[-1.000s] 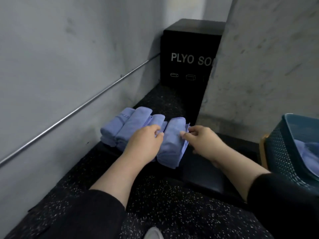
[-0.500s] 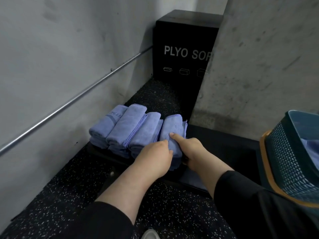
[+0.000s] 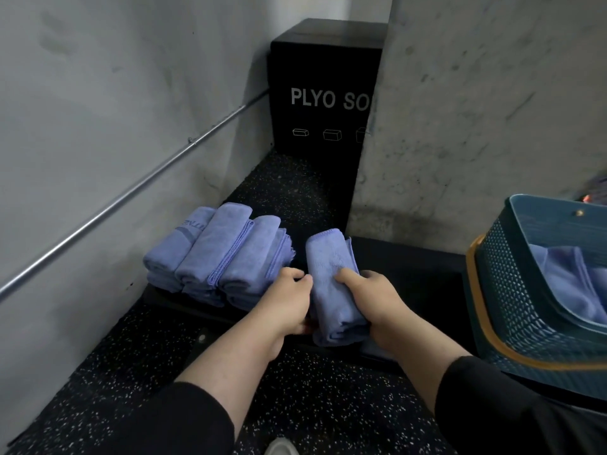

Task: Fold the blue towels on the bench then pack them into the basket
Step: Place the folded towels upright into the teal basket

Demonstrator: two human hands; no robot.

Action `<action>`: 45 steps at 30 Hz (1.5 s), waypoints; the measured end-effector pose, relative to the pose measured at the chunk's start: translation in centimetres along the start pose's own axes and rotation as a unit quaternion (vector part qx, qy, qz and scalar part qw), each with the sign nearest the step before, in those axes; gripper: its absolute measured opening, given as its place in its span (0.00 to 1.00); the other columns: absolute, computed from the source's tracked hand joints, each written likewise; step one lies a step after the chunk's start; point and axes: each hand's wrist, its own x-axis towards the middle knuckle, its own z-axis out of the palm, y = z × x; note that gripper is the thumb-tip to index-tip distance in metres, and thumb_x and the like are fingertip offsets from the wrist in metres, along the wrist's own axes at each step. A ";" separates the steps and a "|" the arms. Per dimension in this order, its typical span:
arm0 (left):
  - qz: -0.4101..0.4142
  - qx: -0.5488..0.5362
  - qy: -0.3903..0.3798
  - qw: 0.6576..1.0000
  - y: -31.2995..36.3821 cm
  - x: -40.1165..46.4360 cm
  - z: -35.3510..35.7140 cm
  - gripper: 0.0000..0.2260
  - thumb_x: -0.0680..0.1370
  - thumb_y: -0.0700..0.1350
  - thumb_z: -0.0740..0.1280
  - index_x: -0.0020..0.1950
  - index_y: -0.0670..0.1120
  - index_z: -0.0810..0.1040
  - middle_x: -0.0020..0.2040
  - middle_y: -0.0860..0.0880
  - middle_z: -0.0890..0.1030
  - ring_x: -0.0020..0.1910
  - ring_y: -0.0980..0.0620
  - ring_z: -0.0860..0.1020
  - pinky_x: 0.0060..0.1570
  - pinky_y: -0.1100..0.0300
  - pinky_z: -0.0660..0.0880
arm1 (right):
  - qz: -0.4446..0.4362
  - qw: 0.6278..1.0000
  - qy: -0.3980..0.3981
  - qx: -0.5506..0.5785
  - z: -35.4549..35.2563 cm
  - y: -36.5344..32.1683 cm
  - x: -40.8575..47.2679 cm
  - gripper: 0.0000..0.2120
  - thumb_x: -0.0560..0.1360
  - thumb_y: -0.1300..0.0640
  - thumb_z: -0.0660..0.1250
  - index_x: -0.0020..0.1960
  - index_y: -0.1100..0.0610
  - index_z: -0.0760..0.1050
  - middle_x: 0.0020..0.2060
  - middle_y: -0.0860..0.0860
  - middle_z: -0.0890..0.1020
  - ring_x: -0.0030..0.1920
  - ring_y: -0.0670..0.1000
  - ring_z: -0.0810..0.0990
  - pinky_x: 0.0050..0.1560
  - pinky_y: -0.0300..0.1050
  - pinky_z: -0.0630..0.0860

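Gripping one folded blue towel (image 3: 331,284) with the right hand (image 3: 384,307), thumb on top, just apart from the folded stack (image 3: 216,254) lying on the dark tabletop (image 3: 410,274). Curling the left hand (image 3: 289,300) against that towel's near side. Already holding at least one towel, the basket (image 3: 525,290) is waiting at right; judging packing barely started, stack remaining.

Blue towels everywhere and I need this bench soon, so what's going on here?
A person is packing folded blue towels. The right hand grips one folded towel, drawn apart from the stack of folded towels on the black bench. The left hand is curled against that towel's left side. The teal basket at the right end already holds blue cloth, so several towels are not yet packed.
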 end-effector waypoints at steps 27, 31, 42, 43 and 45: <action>0.038 -0.240 -0.099 0.965 7.1 -8.6 11.1 0.18 0.81 0.53 0.68 0.63 0.41 0.82 0.55 0.42 0.86 0.55 0.44 0.85 0.55 0.51 0.81 | -0.171 0.971 0.048 0.163 -13.2 -4.1 -12.2 0.18 0.73 0.47 0.75 0.54 0.58 0.78 0.47 0.54 0.87 0.47 0.53 0.87 0.52 0.55 0.83; 0.059 -0.266 -0.056 0.960 8.1 -9.3 12.5 0.17 0.81 0.54 0.68 0.57 0.41 0.84 0.48 0.43 0.87 0.46 0.47 0.87 0.41 0.56 0.84 | -0.174 0.954 0.053 0.238 -15.0 -4.9 -14.0 0.16 0.75 0.50 0.73 0.56 0.60 0.77 0.49 0.56 0.86 0.51 0.56 0.86 0.52 0.55 0.83; 0.078 -0.332 -0.033 0.939 10.2 -8.3 14.0 0.18 0.76 0.58 0.72 0.55 0.44 0.84 0.49 0.47 0.87 0.49 0.48 0.86 0.54 0.50 0.80 | -0.190 0.946 0.126 0.230 -26.1 -7.4 -15.3 0.15 0.78 0.52 0.70 0.60 0.60 0.78 0.51 0.56 0.87 0.52 0.56 0.86 0.50 0.51 0.82; 0.085 -0.327 -0.025 0.941 10.3 -8.2 14.4 0.17 0.76 0.57 0.73 0.55 0.45 0.84 0.48 0.47 0.88 0.48 0.48 0.86 0.53 0.50 0.80 | -0.189 0.949 0.136 0.211 -27.3 -7.5 -14.7 0.15 0.78 0.52 0.70 0.60 0.60 0.79 0.51 0.56 0.86 0.52 0.56 0.86 0.51 0.50 0.82; 0.102 -0.318 -0.008 0.943 10.5 -8.1 15.2 0.14 0.77 0.55 0.73 0.55 0.46 0.83 0.46 0.48 0.88 0.46 0.49 0.87 0.49 0.52 0.81 | -0.169 0.960 0.161 0.152 -29.3 -7.7 -13.1 0.15 0.78 0.50 0.70 0.59 0.60 0.79 0.51 0.57 0.86 0.51 0.55 0.86 0.53 0.51 0.81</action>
